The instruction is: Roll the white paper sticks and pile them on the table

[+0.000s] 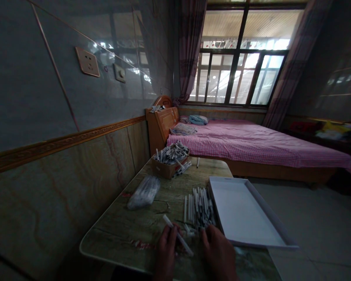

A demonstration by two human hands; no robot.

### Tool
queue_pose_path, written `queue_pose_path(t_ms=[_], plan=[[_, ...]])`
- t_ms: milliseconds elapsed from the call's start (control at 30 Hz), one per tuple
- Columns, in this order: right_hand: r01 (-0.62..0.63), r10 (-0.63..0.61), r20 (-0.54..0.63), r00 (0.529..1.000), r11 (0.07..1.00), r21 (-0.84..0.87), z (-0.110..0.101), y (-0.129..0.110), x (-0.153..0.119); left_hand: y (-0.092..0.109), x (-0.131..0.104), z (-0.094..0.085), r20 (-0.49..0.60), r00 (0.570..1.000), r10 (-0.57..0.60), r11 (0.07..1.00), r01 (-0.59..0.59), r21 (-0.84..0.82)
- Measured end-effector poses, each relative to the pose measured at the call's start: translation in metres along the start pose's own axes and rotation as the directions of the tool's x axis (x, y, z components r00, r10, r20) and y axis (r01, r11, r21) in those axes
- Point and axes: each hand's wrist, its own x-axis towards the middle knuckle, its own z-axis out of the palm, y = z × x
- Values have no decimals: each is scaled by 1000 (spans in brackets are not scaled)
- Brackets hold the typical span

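My left hand [166,249] is closed round the middle of a slim whitish tube [185,244] that looks like a pen barrel. The tube slants from upper left to lower right above the near part of the table. To its right, my right hand [219,249] has its fingers bent together at the near end of a pile of white and dark pens [201,203]. What those fingertips hold, if anything, is hidden. Some small pale pieces [189,230] lie between the two hands.
A white shallow tray [242,210] extends past the right edge of the table [163,212]. A cardboard box [165,170] heaped with pens stands at the back, with loose pens beside it. A clear plastic bag [144,191] lies left. Beyond is a bed [251,142].
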Motion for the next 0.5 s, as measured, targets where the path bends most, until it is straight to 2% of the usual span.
queue_pose_path(t_ms=[100,167,267,333,367,467,500], plan=[[35,-35,-5,999,986,161,-1,3,-3,3,0,0,40,999,-25,1000,26,-16],[75,-81,9,997,950,304,-7,0,-4,6,0,0,130,991,-32,999,30,18],[166,-187,-2,982,868,467,-29,-15,0,15,-2,-1,275,961,-32,986,-14,165],[260,-287,-14,958,846,466,-47,-27,6,23,-5,-2,357,934,9,941,-128,313],[300,-340,16,940,850,433,-54,-32,9,28,-8,-4,402,915,34,897,-206,392],[409,-472,208,856,867,284,-59,-38,9,38,-16,-12,551,834,41,701,-417,579],[409,-461,239,855,881,239,-54,-36,5,40,-19,-15,594,804,22,645,-465,607]])
